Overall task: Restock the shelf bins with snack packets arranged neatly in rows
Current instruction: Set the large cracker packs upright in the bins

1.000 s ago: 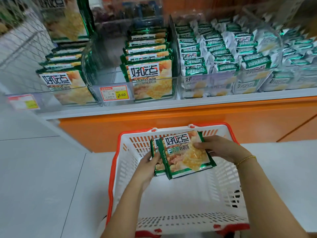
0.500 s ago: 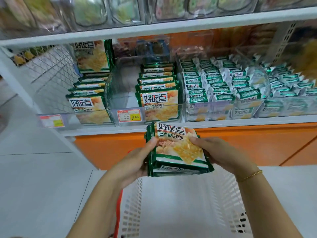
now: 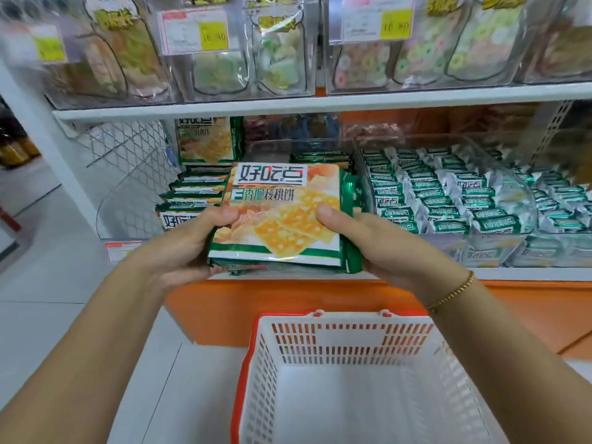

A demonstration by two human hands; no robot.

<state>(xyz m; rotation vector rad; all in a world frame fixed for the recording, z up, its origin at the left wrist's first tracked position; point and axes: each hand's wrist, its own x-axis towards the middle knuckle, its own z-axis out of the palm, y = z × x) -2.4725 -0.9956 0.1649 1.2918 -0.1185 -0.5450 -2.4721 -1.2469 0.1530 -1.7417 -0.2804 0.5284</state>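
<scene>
A small stack of green-and-white cracker packets (image 3: pixel 282 216) is held flat in front of the lower shelf. My left hand (image 3: pixel 185 241) grips its left edge with the thumb on top. My right hand (image 3: pixel 374 241) grips the right edge the same way. Behind the stack, a clear bin (image 3: pixel 298 147) holds a row of the same packets, mostly hidden. To its left, another bin holds a row of matching packets (image 3: pixel 192 193), with one packet (image 3: pixel 208 139) standing upright at the back.
Small green-and-silver packets (image 3: pixel 448 200) fill the clear bins to the right. The upper shelf (image 3: pixel 320 100) carries clear bins of sweets with price tags. A white basket with a red rim (image 3: pixel 339 379) stands on the floor below my hands, nothing visible inside. An orange panel runs under the shelf.
Both hands have lifted the packet stack out of the basket and up to the level of the lower shelf bins. The view has tilted upward, showing the upper shelf.
</scene>
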